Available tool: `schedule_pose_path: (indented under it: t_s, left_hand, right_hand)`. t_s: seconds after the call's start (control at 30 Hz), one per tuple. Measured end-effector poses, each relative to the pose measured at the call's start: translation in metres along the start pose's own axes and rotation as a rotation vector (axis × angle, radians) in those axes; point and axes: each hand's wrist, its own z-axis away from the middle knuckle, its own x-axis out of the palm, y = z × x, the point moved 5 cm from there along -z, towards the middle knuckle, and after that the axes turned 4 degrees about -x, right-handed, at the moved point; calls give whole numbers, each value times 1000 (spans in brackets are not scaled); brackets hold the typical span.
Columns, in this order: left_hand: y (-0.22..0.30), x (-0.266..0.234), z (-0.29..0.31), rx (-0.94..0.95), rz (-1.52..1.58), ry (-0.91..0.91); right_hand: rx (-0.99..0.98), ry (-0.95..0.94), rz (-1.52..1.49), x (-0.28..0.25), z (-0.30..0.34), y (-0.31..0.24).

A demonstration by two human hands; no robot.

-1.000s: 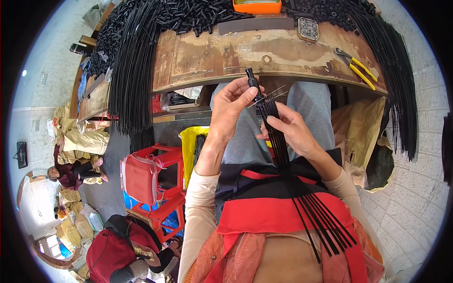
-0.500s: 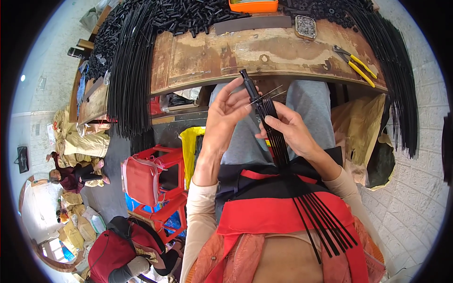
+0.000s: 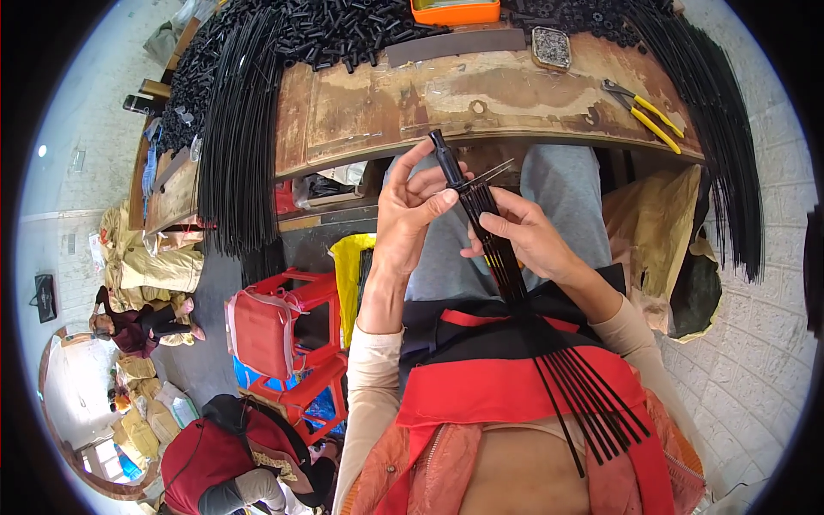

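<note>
At the far side of the table [image 3: 386, 107], an orange container [image 3: 455, 17] is standing, its contents mostly cut off from view; to its right, a small square container [image 3: 551, 67] is holding a mass of tiny silvery bits [image 3: 550, 46]. Near left, beside a red stool [image 3: 264, 330], a yellow bag [image 3: 345, 283] is hanging, with dark thin lengths showing against it. Any lettering is too small for me to read from where I am standing.

Over the near edge of the table, the person's two hands are working on one black assembly. Its black tube [image 3: 445, 161] is tilting toward the far left, lying within the curled fingers of the left hand [image 3: 408, 206]; the thumb is resting near the tube's lower end, and I cannot tell how firmly they are closing. The right hand [image 3: 528, 236] is gripping a bundle of black rods [image 3: 508, 279] just below the tube, thumb in front. Thin metal wires [image 3: 496, 171] are projecting toward the far right from where tube and bundle are meeting. The rods' near ends are fanning out over a red apron [image 3: 493, 392].
</note>
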Motion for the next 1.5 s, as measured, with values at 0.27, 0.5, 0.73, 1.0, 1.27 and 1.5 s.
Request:
schedule_pose_path:
  t_s: [0.27,0.5,0.73,1.0,1.27,1.5]
  left_hand:
    - [-10,1,-8,-80,174,-178]
    - [4,7,-3,-20,-117,-42]
    - [19,11,8,99,-292,49]
    - [22,19,8,-19,-138,19]
    - [21,13,4,-21,-88,-22]
    - [21,13,2,-23,-87,46]
  right_hand:
    - [10,-100,-132,0,-2,-2]
    - [-135,-18,36,6,-8,-11]
    - [-293,-39,123,17,-8,-24]
    - [-375,9,171,8,-23,-21]
    - [-272,-61,115,5,-29,-20]
    - [-261,-40,21,-2,-35,-13]
